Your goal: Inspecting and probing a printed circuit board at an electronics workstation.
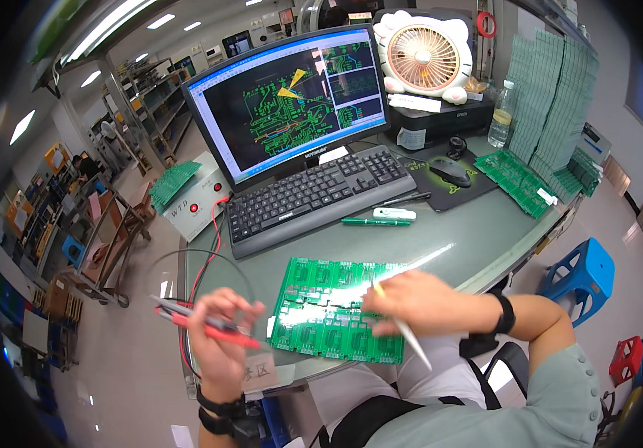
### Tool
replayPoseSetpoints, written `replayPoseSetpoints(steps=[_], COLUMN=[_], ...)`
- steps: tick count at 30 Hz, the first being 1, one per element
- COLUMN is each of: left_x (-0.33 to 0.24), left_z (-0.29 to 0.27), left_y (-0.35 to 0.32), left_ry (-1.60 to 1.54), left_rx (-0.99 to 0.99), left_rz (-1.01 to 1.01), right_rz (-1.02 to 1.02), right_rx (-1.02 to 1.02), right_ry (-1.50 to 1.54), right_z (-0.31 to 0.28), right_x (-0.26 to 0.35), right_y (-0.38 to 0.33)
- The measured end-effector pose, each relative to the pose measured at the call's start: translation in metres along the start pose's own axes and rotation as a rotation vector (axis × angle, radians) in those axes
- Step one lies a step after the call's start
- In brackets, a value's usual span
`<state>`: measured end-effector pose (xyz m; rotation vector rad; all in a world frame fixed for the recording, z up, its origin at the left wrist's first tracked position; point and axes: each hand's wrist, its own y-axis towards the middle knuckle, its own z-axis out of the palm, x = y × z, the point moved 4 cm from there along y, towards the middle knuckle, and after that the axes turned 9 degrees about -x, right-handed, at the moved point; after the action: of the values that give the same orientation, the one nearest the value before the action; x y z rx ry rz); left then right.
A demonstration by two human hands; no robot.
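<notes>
A green circuit board panel, made of several repeated boards, lies flat on the desk in front of me, with strong glare across its middle. My left hand is raised at the panel's left side, closed on a pair of red and black test probes; their leads run back along the desk. Over the panel's right part is my right hand, closed on a slim white stick whose pointed end sticks out toward me. A yellow bit shows at its fingertips. Both hands are slightly blurred, and whether they touch the panel I cannot tell.
Behind the panel stand a black keyboard and a monitor with a board layout. A white box with red terminals sits left. Pens, a mouse, a bottle and stacked green boards are right; a blue stool stands beyond.
</notes>
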<state>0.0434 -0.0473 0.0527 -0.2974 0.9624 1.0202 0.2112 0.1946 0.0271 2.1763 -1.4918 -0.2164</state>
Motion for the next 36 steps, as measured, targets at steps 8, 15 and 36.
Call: replayPoseSetpoints(steps=[8, 15, 36], left_x=[0.030, 0.038, 0.079], left_z=[-0.029, -0.009, 0.035], left_y=[0.022, 0.002, 0.065], left_ry=[0.394, 0.351, 0.497], left_rx=[-0.129, -0.028, 0.071], left_rz=[-0.428, -0.440, -0.311], right_rz=[-0.079, -0.014, 0.703], right_rx=[0.098, 0.164, -0.655], right_ry=[-0.083, 0.335, 0.954], right_z=[0.019, 0.000, -0.024], right_x=[0.033, -0.038, -0.233], right_y=[-0.033, -0.036, 0.016])
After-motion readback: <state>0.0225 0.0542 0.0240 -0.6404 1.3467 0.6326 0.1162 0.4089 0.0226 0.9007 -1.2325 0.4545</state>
